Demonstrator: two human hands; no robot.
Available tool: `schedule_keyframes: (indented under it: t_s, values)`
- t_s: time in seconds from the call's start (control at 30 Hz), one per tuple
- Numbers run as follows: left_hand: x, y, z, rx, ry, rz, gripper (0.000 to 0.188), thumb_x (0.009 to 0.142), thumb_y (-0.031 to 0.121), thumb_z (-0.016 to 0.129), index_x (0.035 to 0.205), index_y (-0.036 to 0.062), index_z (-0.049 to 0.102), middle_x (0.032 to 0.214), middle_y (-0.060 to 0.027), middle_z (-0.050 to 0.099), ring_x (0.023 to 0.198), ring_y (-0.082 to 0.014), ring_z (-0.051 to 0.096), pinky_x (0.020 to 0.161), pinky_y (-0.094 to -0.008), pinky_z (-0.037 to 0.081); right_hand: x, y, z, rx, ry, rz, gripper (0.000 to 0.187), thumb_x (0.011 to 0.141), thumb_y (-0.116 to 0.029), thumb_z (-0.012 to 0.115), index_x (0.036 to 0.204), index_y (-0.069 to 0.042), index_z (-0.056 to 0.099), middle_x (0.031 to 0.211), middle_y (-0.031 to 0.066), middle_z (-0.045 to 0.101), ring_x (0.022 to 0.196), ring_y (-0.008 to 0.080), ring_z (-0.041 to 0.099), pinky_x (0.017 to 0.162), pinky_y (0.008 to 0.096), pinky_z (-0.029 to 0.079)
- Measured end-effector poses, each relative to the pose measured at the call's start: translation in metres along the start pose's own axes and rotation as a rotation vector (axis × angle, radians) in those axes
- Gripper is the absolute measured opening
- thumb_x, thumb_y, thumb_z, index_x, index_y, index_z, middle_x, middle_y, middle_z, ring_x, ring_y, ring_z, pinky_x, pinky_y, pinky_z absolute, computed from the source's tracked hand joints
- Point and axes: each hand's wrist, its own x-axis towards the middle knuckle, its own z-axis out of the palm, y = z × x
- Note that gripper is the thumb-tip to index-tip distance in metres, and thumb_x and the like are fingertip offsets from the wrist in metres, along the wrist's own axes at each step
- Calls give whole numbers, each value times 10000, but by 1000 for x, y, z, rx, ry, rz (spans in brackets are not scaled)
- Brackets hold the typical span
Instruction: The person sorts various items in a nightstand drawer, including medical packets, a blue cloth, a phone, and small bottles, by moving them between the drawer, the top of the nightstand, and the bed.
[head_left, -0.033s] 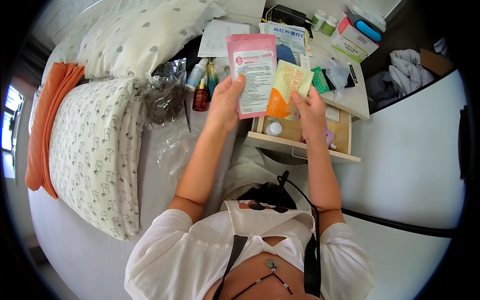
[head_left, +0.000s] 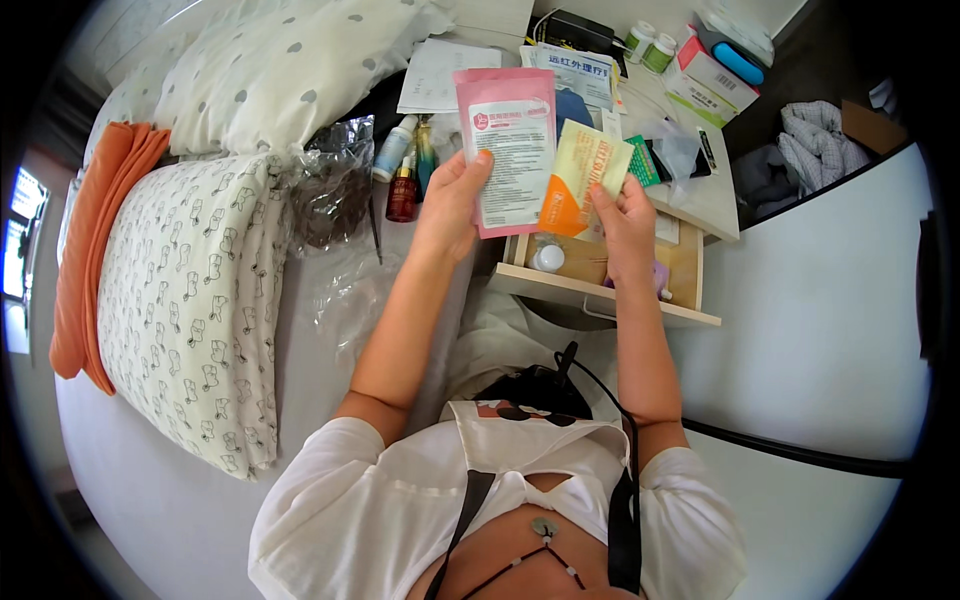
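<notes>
My left hand (head_left: 455, 195) is closed on the left edge of a pink packet (head_left: 545, 90) with a white printed panel, held upright above the bedside cabinet. In my right hand (head_left: 627, 215) is a smaller yellow and orange packet (head_left: 590, 160), pinched between thumb and fingers at its right side. The two packets are side by side, and the yellow one slightly overlaps the pink one's right edge. Below them an open wooden drawer (head_left: 560, 285) holds a white-capped bottle (head_left: 548, 258) and a purple item (head_left: 661, 278), partly hidden by my right wrist.
Left of my hands, the bed holds a red dropper bottle (head_left: 402, 195), a white-and-blue bottle (head_left: 393, 150), a clear plastic bag (head_left: 335, 190) and a folded patterned quilt (head_left: 190, 300). On the cabinet top are papers, a green card (head_left: 642, 162), green-capped bottles (head_left: 658, 52) and a carton (head_left: 710, 85).
Both packets have shifted very slightly to the right with my hands. My grip on each looks the same.
</notes>
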Motion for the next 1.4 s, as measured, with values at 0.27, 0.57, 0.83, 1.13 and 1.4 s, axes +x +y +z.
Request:
schedule_keyframes:
  t_s: [0.27, 0.57, 0.83, 1.13, 1.4]
  values:
    - [-1, -1, 3, 20, -16, 3, 259, 889, 100, 462, 1102, -45, 483, 1041, -116, 575, 897, -152, 577, 781, -285, 477, -6, -12, 0, -5, 23, -27, 225, 830, -97, 579, 1014, 4, 498, 861, 28, 624, 699, 14, 530, 562, 150, 382]
    - [2, -9, 2, 80, 30, 86, 247, 831, 40, 553, 1064, -31, 519, 975, -94, 608, 796, -134, 596, 739, -276, 485, -8, -4, 17, -38, -60, -93, 287, 800, -106, 617, 1033, 13, 500, 893, 51, 622, 739, 57, 557, 632, 188, 442]
    - [0, -7, 4, -57, 82, 58, 300, 909, 209, 458, 1095, -22, 505, 1040, -75, 579, 898, -127, 566, 779, -261, 460, -9, 2, 10, -59, -70, 9, 273, 811, -135, 608, 1028, 16, 538, 948, 49, 600, 813, 76, 547, 720, 228, 447]
    - [-1, -2, 5, 5, 40, 58, 262, 915, 160, 433, 1092, -18, 510, 1040, -75, 578, 899, -125, 564, 790, -268, 459, -7, 7, -7, 97, 17, 47, 234, 838, -115, 574, 1039, 2, 547, 957, 35, 597, 825, 78, 547, 731, 227, 435]
    - [0, -2, 6, 11, 39, 64, 259, 911, 136, 432, 1103, -22, 505, 1049, -76, 573, 919, -126, 554, 800, -271, 448, -9, 7, -12, 135, 17, 77, 226, 840, -101, 570, 1040, 1, 548, 969, 32, 593, 855, 81, 537, 761, 240, 427]
